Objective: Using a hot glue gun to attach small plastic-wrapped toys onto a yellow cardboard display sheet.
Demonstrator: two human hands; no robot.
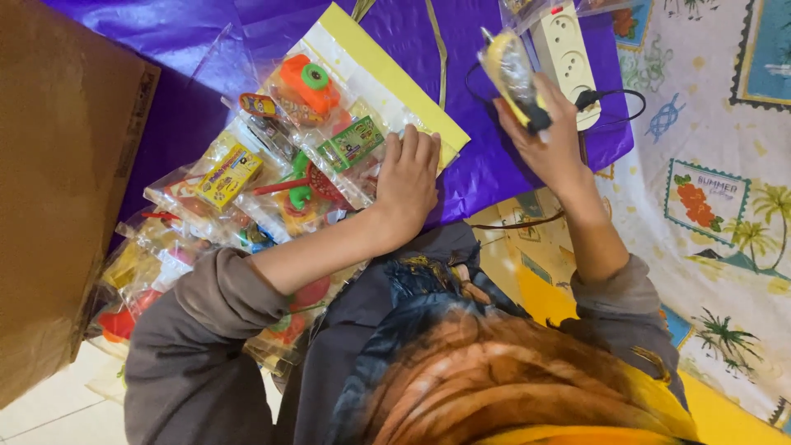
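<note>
My left hand [408,181] rests with fingers curled on the edge of a clear bag of toys [329,140] that has a yellow header strip. That bag lies on a heap of similar toy packets [222,181] with bright plastic pieces inside. My right hand [550,136] is raised over the purple sheet and grips a small clear packet holding a yellow toy [512,70]. Both sleeves are grey-brown and pushed up my forearms.
A purple plastic sheet [494,156] covers the floor under the packets. A white power strip [568,49] with a black cable lies beside my right hand. A large cardboard box [58,189] stands at the left. A printed cloth with palm trees [717,206] spreads at the right.
</note>
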